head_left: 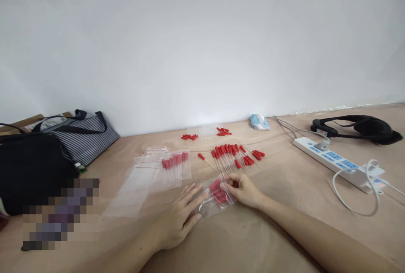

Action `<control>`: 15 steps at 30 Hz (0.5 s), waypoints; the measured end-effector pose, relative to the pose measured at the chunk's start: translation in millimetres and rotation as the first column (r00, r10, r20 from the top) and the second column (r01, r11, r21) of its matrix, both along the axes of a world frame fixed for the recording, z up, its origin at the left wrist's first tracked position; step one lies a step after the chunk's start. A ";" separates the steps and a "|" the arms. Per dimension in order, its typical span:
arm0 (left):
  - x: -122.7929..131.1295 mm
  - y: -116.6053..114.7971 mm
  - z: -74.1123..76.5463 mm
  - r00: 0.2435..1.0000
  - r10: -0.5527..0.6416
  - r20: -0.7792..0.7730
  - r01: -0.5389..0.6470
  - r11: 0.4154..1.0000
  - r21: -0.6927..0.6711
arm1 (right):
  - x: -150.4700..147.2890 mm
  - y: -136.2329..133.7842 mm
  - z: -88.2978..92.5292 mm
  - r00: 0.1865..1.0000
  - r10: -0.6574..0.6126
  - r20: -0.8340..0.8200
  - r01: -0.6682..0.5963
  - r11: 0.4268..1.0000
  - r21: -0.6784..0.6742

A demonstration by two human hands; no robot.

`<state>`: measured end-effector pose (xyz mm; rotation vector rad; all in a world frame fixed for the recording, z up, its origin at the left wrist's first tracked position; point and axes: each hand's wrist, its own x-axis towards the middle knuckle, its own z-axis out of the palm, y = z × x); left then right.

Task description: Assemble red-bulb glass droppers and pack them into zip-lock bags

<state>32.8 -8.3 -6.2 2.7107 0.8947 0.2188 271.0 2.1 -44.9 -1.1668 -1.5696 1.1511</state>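
A clear zip bag (207,208) holding several droppers with red bulbs (218,191) lies on the table between my hands. My right hand (243,190) pinches the bag's right end, by the red zip line. My left hand (180,218) is open, fingers stretched out over the bag's left end, where the dropper tubes lie. Just beyond is a pile of loose droppers (226,150), red bulbs mostly pointing away from me. One single dropper (201,156) lies left of that pile. Another bag with droppers (175,161) rests farther left, beside flat clear zip bags (134,188).
Near the wall are more bagged droppers (224,131) and a crumpled blue-and-white packet (260,122). A white power strip (335,161) with cables and a black headset-like strap (357,127) lie right. Left are a striped bag (85,136), a black bag (31,171) and a pixelated object (61,216).
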 end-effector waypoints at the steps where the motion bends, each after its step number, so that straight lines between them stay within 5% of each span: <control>1: -0.6 0.3 -0.9 1.000 0.004 0.003 -0.004 1.000 0.005 | -0.1 1.0 -0.3 1.000 -0.011 -0.008 0.011 1.000 0.008; 6: -1.7 0.9 -3.1 1.000 -0.009 0.028 0.008 1.000 0.021 | 1.7 3.1 -3.4 0.998 -0.062 -0.005 0.062 0.998 0.022; 15: 0.1 0.3 -0.1 0.999 -0.018 0.030 0.017 1.000 0.024 | 1.2 -2.6 2.8 0.989 0.018 0.149 -0.038 0.991 0.129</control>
